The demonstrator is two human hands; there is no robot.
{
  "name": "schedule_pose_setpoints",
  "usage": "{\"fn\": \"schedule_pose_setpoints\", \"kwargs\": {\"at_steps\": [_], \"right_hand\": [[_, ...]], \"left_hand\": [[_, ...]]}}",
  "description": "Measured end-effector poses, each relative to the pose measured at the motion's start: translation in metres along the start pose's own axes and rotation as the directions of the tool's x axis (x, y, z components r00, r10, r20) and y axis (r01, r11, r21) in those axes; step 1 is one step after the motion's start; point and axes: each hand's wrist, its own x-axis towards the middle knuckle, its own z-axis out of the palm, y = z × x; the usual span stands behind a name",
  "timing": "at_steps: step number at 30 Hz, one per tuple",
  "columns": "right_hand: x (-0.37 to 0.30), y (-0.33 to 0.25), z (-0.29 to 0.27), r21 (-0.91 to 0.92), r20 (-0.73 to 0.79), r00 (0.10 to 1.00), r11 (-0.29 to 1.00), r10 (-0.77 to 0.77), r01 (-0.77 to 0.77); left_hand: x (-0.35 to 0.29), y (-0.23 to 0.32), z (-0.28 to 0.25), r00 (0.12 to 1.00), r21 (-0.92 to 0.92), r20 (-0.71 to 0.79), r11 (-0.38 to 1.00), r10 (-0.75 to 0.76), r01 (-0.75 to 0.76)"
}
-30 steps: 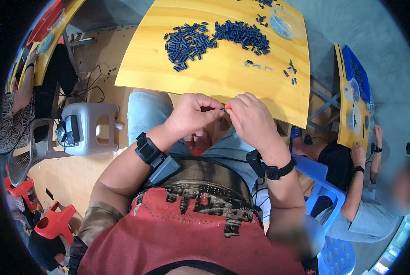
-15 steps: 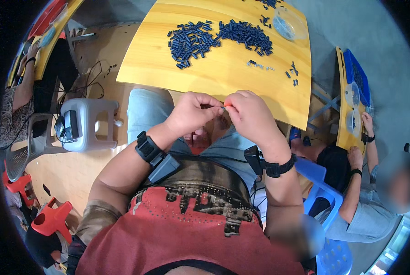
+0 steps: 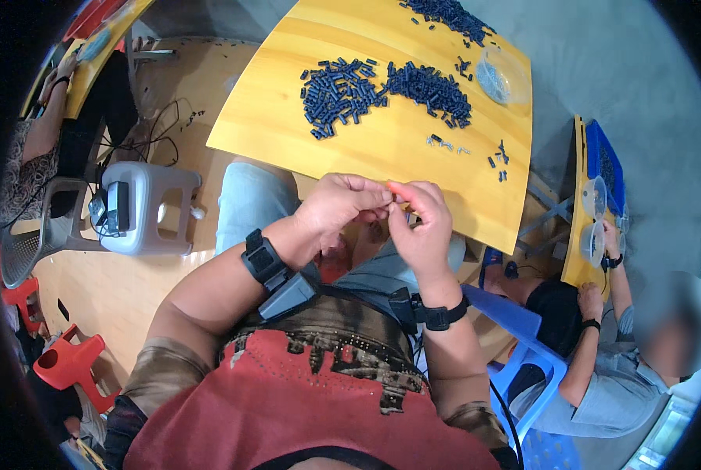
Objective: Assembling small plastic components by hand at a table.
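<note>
Yellow wood-grain tabletop (image 3: 260, 117) bears, leftmost, a heap of short black cylinders (image 3: 338, 98). Nearer me, the left hand (image 3: 338, 205) pinches a tiny dark part (image 3: 393, 198) by the near edge; the right hand (image 3: 425, 223) meets it, though I can't tell whether it grips. I'd call this fine fingertip fitting, wanting steady alignment. Rightward lie silvery pieces (image 3: 463, 150).

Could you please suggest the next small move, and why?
Perhaps bring the left hand and right hand slightly forward over the yellow table: they meet around its near edge, seemingly at a tiny, mostly hidden piece that could drop.
</note>
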Motion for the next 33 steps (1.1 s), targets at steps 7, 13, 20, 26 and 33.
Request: {"fn": "schedule_pose_setpoints", "kwargs": {"at_steps": [7,13,20,26,33], "right_hand": [[-0.007,-0.007,0.005,0.079,0.004,0.986,0.983,0.168,-0.168],[-0.005,0.002,-0.007,0.141,0.172,0.968,0.968,0.184,-0.21],[-0.008,0.007,-0.007,0.21,0.212,0.95,0.938,0.23,-0.274],[-0.011,0.001,-0.006,0.136,0.079,0.977,0.969,0.197,-0.207],[-0.014,-0.001,-0.009,-0.015,0.022,0.994,0.994,0.106,-0.106]], "left_hand": [[-0.001,-0.004,0.006,0.999,-0.085,0.006,0.996,-0.037,0.037],[-0.002,-0.001,-0.002,0.999,0.097,0.044,0.995,-0.024,0.02],[-0.001,0.0,-0.007,0.993,0.121,0.109,0.992,-0.042,0.029],[-0.005,-0.002,-0.003,0.983,-0.086,0.142,0.988,-0.118,0.131],[-0.007,-0.007,0.002,0.986,-0.087,0.097,0.985,-0.138,0.146]]}}
